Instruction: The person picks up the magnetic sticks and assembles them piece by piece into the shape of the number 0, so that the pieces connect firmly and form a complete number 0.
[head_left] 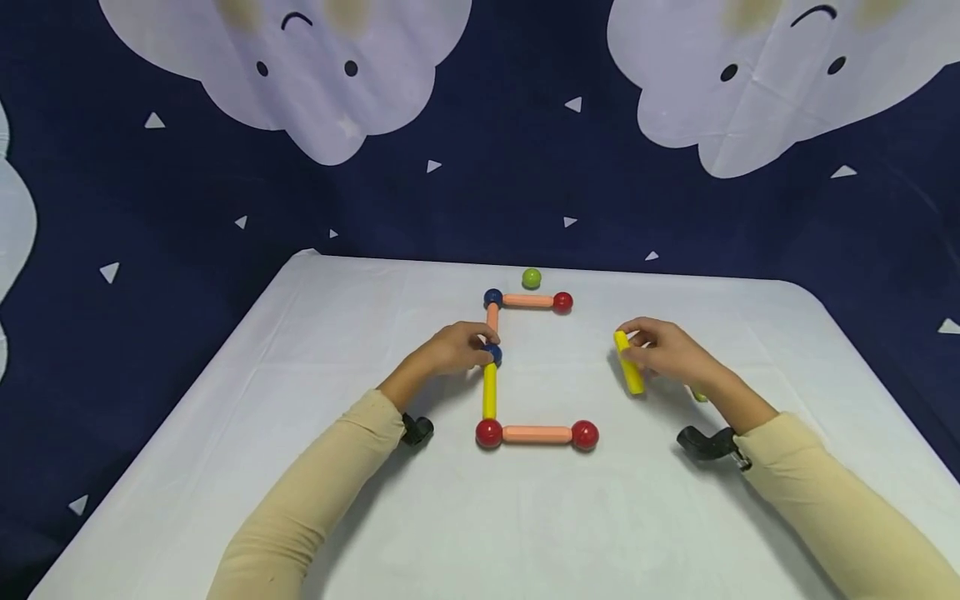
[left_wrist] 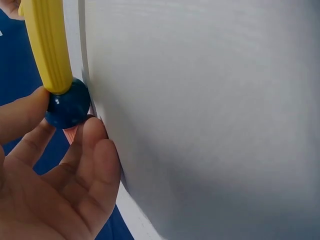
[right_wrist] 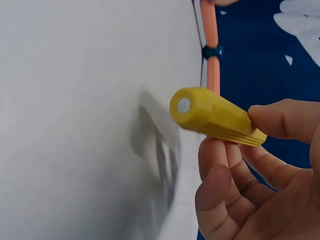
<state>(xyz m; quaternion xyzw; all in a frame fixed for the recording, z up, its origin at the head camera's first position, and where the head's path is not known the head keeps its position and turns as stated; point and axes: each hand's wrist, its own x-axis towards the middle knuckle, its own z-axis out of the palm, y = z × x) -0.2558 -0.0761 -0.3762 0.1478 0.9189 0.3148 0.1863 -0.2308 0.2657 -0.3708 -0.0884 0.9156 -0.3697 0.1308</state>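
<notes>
My left hand [head_left: 456, 347] pinches a dark blue ball [left_wrist: 69, 107] between thumb and fingers. From that ball a yellow stick [head_left: 490, 392] runs toward me to a red ball [head_left: 489, 433], and a salmon stick [head_left: 492, 317] runs away to a second blue ball [head_left: 492, 298]. Raised off to the right, my right hand [head_left: 671, 352] holds a loose yellow stick [right_wrist: 215, 114] by thumb and fingertips. A pale round disc shows in its near end in the right wrist view.
A far salmon stick [head_left: 528, 301] ends at a red ball [head_left: 562, 302]; a near salmon stick [head_left: 537, 434] ends at another red ball [head_left: 585, 435]. Behind them lies a green ball [head_left: 531, 278]. A greenish piece [head_left: 699, 395] is mostly hidden by my right wrist. White cloth [head_left: 360, 333] covers the table.
</notes>
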